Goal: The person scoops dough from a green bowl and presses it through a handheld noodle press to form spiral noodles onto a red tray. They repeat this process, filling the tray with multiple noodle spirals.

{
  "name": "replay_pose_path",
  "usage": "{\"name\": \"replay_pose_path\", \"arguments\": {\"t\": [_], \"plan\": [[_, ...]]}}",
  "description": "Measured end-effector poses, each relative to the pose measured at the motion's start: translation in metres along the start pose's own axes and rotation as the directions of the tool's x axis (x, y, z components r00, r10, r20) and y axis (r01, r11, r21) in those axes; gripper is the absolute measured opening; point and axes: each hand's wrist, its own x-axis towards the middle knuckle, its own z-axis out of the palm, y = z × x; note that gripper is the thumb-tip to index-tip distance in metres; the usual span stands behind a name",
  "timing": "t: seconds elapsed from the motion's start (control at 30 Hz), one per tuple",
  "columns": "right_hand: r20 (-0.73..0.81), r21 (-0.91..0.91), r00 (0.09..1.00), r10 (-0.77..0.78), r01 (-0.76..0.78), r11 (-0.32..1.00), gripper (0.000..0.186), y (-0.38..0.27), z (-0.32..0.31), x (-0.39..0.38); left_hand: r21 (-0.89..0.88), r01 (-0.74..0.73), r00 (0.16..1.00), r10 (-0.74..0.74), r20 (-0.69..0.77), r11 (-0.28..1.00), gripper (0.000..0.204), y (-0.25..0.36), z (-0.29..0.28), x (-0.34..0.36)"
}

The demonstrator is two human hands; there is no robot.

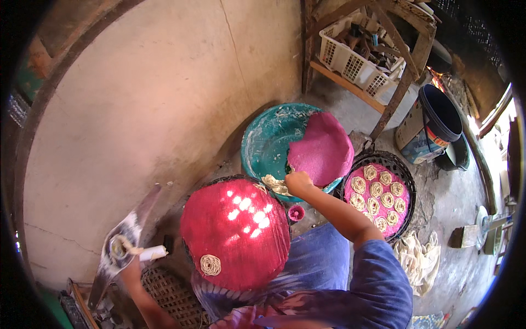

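Observation:
My right hand (299, 184) is closed at the near rim of a teal basin (263, 131), against a lump of pale dough (275, 185). A pink cloth (323, 148) covers the basin's right half; whitish residue streaks its inside. At the lower left, my left hand (130, 268) is beside a floury wooden plank (123, 241) with a round opening and a pale dough strand. A white cylinder (153, 253) lies next to that hand, whose fingers I cannot make out. On my lap rests a round, red-covered tray (235, 230) bearing one noodle coil (210, 265).
Right of the basin, a dark woven basket (408, 222) holds several noodle coils on pink cloth. A small pink cup (296, 213) stands between tray and basin. Farther right are a bucket (438, 118) and a crumpled cloth (419, 263). A white crate (361, 77) sits on a wooden rack.

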Motion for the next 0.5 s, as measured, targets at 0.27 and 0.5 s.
{"name": "replay_pose_path", "arguments": {"t": [0.27,0.5], "plan": [[-0.041,0.230,0.998,0.052,-0.041,0.972,0.031,0.040,-0.123,-0.046,-0.074,-0.592,0.806,0.585,-0.093,0.803,0.051,0.127,-0.032,0.007],[0.055,0.673,0.890,-0.452,0.301,0.675,0.031,-0.020,-0.289,-0.153,-0.400,-0.576,0.760,0.647,0.061,0.713,0.039,0.214,-0.020,0.019]]}}
